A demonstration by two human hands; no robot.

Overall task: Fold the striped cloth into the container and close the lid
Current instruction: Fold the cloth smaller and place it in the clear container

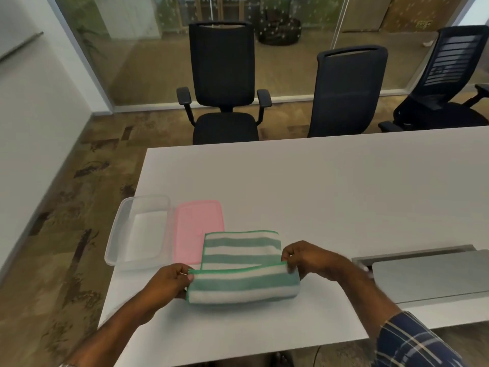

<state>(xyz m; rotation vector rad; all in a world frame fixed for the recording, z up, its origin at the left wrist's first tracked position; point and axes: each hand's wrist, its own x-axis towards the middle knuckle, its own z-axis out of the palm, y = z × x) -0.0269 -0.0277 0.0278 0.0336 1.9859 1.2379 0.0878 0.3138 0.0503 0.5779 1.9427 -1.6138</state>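
Head view, and both hands are on the striped cloth (242, 268): the left hand (169, 280) has thumb and fingers pinched shut on the green-trimmed corner at the near left, and the right hand (304, 256) is pinched on the matching corner at the right end of that same hemmed edge. Between the two grips the near portion of the cloth is doubled over toward its far part, bulging in a soft roll along the side closest to the person, while the far part lies flat on the white table (317, 186). Its far-left corner overlaps the pink lid (197, 229), which lies flat on the table. Just beside the lid, to the left, sits the clear container (137, 231), open, right at the table's left edge. Off to the right, a grey panel (434, 274) is set into the tabletop. Beyond the far edge, three black office chairs (225, 83).
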